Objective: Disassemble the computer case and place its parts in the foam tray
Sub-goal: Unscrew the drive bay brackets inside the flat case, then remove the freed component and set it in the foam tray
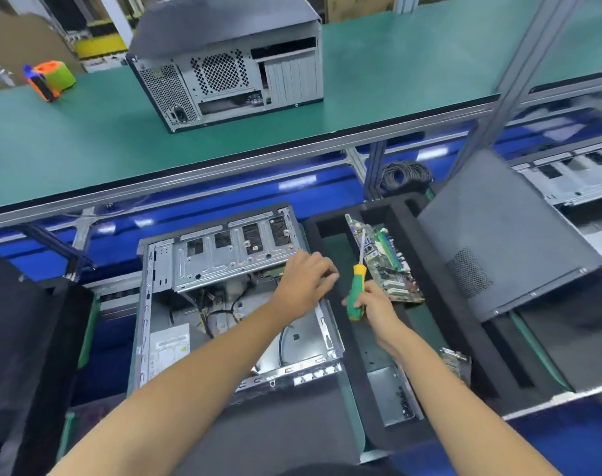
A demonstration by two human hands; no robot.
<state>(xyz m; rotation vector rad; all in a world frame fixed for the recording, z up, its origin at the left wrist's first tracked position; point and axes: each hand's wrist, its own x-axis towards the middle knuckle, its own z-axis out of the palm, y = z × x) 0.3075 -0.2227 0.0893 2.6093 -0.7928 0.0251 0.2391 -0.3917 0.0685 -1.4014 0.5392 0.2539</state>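
We see the open computer case point(224, 304) lying at the centre, its side removed. At three o'clock of it stands the black foam tray point(440, 304), with a circuit board point(389, 266) leaning inside. Our left hand point(304, 280) rests at the right edge of the case, fingers curled; whether they pinch something we cannot tell. Our right hand point(375, 302) grips a green and yellow screwdriver point(356, 292), its tip pointing to twelve o'clock.

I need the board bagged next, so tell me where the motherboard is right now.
In the head view, the motherboard lies tilted in the black foam tray, right of the open computer case, just beyond the right hand holding the screwdriver.
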